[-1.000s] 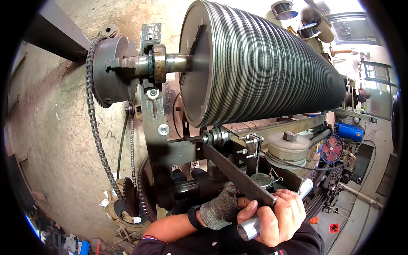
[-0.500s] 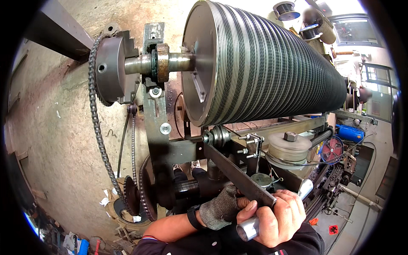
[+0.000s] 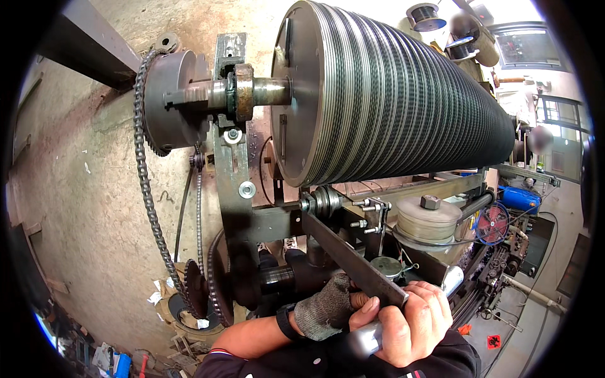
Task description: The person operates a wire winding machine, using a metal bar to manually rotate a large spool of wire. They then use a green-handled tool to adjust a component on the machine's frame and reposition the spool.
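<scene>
My right hand is wrapped round a shiny metal tube, whose other end shows past the knuckles. Its thumb lies by the near end of a flat steel bar slanting from the machine frame. My left hand, in a grey fingerless glove, is closed beside it. The bar and my right hand partly hide its fingers, so what they grip cannot be made out. Beyond the bar is a large drum wound with dark and light strands. Its shaft runs left into a chuck.
A chain runs from the chuck down to sprockets at the lower left. A pale spool with a bolt on top sits right of the bar. Further right are a fan and a blue tank.
The chuck and the drum have turned: the chuck's jaws and the slots on the drum's end face stand at other angles. Both my hands stay nearly where they were.
</scene>
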